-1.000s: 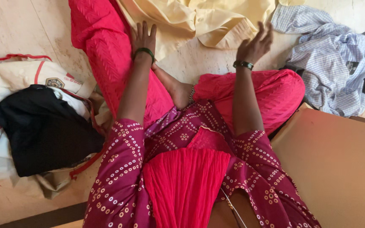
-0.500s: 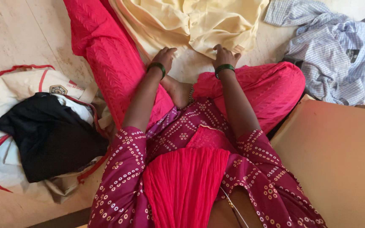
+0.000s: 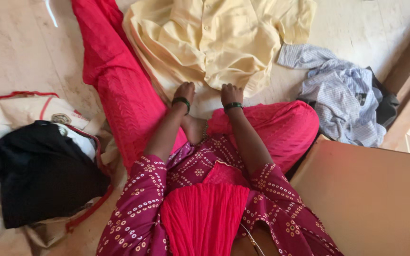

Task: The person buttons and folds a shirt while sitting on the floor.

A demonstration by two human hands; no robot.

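Note:
A pale yellow button-up shirt [image 3: 214,42] lies crumpled on the floor in front of me. My left hand [image 3: 185,91] is closed on its near hem, just left of centre. My right hand [image 3: 231,94] grips the same hem a little to the right. Both wrists wear dark green bangles. I sit on the floor in pink trousers, left leg [image 3: 115,80] stretched out beside the shirt, right knee [image 3: 285,128] bent.
A blue-and-white checked shirt [image 3: 340,102] lies in a heap at the right, over something dark. A cream bag with red trim [image 3: 29,118] holding black cloth [image 3: 39,175] sits at the left. A brown wooden surface [image 3: 376,194] fills the lower right.
My raised right hand came down and my left hand left my leg; both closed on the yellow shirt's near edge and drew closer together. The view has tilted up.

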